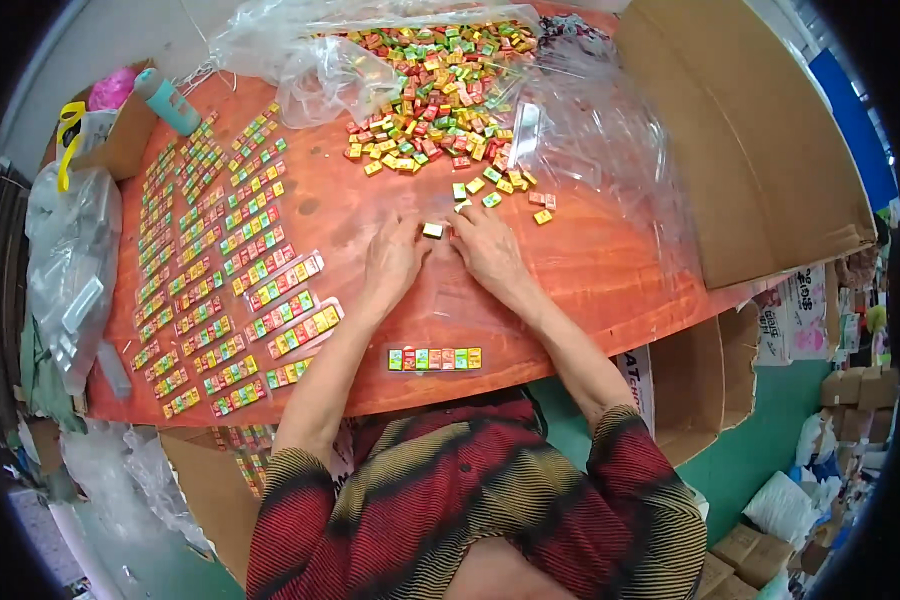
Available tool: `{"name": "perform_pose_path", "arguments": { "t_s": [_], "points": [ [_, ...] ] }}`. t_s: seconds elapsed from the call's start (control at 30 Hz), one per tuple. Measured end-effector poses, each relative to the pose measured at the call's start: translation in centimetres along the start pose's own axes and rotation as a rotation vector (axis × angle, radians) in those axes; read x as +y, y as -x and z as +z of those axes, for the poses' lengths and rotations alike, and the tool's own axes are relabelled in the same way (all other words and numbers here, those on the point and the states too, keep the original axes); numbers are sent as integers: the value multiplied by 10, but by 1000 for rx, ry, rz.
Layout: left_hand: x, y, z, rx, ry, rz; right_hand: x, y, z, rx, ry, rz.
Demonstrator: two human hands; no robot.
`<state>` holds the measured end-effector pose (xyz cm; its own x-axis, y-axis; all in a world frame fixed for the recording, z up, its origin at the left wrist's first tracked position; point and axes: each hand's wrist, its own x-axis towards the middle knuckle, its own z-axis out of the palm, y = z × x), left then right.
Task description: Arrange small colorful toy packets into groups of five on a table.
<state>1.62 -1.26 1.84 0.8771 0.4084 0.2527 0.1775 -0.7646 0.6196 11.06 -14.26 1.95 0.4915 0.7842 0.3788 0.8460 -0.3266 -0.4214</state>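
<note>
Over the middle of the red table, my left hand [395, 255] has its fingers curled at a small box [432, 230] with a pale top and dark sides. My right hand [488, 250] bends its fingers inward just right of that box. Its fingertips meet a small yellow box [461, 206] at the near end of the loose pile; whatever lies under those fingers is hidden. Nearer to me, a straight row of small colored boxes [435, 359] lies flat by the table's front edge. Beyond my hands spreads a big heap of loose red, yellow and green boxes [440, 95].
Many rows of boxes [200, 270] cover the left of the red table [590, 290]. Clear plastic sheeting [610, 150] lies at the back right, beside a large cardboard box [760, 140]. A teal bottle [168, 102] stands far left. An opened carton [695, 390] sits below the right edge.
</note>
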Motion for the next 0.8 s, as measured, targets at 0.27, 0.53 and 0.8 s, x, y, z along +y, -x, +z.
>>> {"name": "perform_pose_path", "arguments": {
  "t_s": [0.27,0.53,0.8],
  "points": [
    [11,8,10,106,-67,-70,1,-24,23,-51,92,-124],
    [11,16,11,99,-110,-48,-8,-17,17,-8,120,-4],
    [5,5,3,-35,-15,19,18,13,-29,67,-124,161]
  ]
}}
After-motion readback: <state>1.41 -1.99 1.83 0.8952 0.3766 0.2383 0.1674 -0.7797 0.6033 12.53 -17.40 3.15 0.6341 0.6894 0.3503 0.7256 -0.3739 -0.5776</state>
